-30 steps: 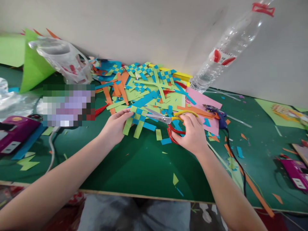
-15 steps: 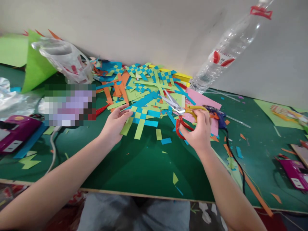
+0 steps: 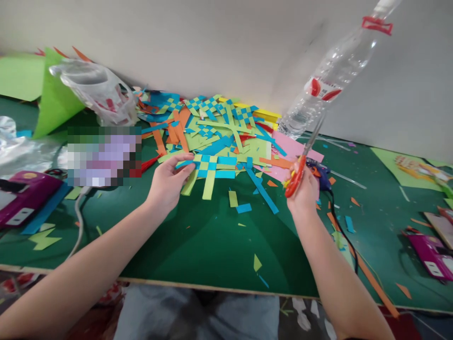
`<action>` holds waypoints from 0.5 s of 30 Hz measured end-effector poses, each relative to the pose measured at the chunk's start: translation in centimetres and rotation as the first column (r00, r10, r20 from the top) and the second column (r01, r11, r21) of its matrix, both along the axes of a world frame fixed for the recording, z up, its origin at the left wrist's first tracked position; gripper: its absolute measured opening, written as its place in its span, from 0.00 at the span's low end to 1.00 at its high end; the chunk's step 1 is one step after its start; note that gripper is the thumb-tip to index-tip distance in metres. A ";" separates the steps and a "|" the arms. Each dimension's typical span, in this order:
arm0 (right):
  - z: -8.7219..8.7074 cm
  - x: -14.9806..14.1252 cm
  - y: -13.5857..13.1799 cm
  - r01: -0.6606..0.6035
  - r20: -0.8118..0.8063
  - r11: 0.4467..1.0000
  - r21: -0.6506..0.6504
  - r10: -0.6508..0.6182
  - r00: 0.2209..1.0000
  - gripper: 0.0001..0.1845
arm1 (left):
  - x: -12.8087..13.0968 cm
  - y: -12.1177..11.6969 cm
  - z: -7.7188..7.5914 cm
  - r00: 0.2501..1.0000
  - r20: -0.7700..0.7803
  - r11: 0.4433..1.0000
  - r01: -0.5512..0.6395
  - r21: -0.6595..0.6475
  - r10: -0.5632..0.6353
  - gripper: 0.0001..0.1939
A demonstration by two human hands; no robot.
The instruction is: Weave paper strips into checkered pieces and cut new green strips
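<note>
My left hand (image 3: 171, 179) pinches the left side of a woven paper piece (image 3: 208, 166) made of blue and light green strips. Its loose strip ends stick out to the right and toward me. Over on the right, my right hand (image 3: 304, 189) is closed around scissors (image 3: 300, 172) with red and yellow handles, their blades pointing up and away, clear of the paper. Behind the held piece lies a heap of paper strips (image 3: 226, 137) in green, blue and orange, with several finished checkered weaves (image 3: 244, 113) on it.
A tall plastic bottle (image 3: 325, 80) leans by the wall. Pink paper (image 3: 283, 144) and a dark glue gun (image 3: 320, 174) with a black cord lie at right. A plastic bag (image 3: 97, 89) stands at back left. Purple boxes (image 3: 26, 198) with sockets sit at both sides. Scraps dot the green table (image 3: 212, 255).
The scissors have moved right, away from the woven paper, and turned in my right hand so the blades point upward. My left hand keeps hold of the weave, almost in place.
</note>
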State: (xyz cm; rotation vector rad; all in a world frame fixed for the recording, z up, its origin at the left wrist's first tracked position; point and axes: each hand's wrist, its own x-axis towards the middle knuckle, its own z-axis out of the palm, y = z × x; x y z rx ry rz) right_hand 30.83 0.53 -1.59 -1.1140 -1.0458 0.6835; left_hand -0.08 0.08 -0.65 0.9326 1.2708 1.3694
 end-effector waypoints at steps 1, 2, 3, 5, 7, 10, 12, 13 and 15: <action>0.1 0.1 0.2 0.030 -0.149 0.999 -0.037 -0.035 0.988 0.14 | 0.0 0.0 0.0 1.000 -0.014 1.000 -0.015 0.012 0.015 0.13; 0.3 0.3 0.4 0.046 -0.287 0.996 -0.079 -0.067 0.956 0.14 | -0.1 0.0 0.0 0.999 -0.028 0.999 -0.024 0.026 0.025 0.12; 0.4 0.6 0.5 0.039 -0.408 0.991 -0.125 -0.088 0.909 0.15 | -0.1 0.0 0.0 0.999 -0.039 0.999 -0.027 0.037 0.028 0.11; 0.6 1.2 0.7 0.021 -0.549 0.981 -0.192 -0.125 0.826 0.16 | -0.1 0.0 0.0 0.998 -0.054 0.999 -0.019 0.042 0.021 0.10; 0.6 1.8 0.8 0.033 -0.590 0.975 -0.219 -0.160 0.791 0.17 | -0.1 0.0 0.0 0.998 -0.064 1.000 -0.016 0.024 0.017 0.08; 0.5 2.0 0.8 0.048 -0.554 0.978 -0.204 -0.156 0.818 0.16 | 0.1 0.0 0.1 0.997 -0.074 0.999 -0.027 -0.027 0.025 0.07; 0.4 1.6 0.7 0.056 -0.486 0.986 -0.158 -0.126 0.865 0.16 | 0.2 -0.1 0.3 0.998 -0.063 1.000 -0.004 -0.023 0.003 0.08; 0.5 1.3 0.6 0.066 -0.444 0.990 -0.125 -0.115 0.889 0.16 | 0.2 -0.2 0.4 0.998 -0.053 1.000 0.017 -0.006 -0.018 0.09; 0.6 0.5 0.3 0.086 -0.349 0.995 -0.054 -0.100 0.932 0.17 | 0.3 -0.3 0.7 0.997 -0.042 0.997 0.065 0.038 -0.063 0.11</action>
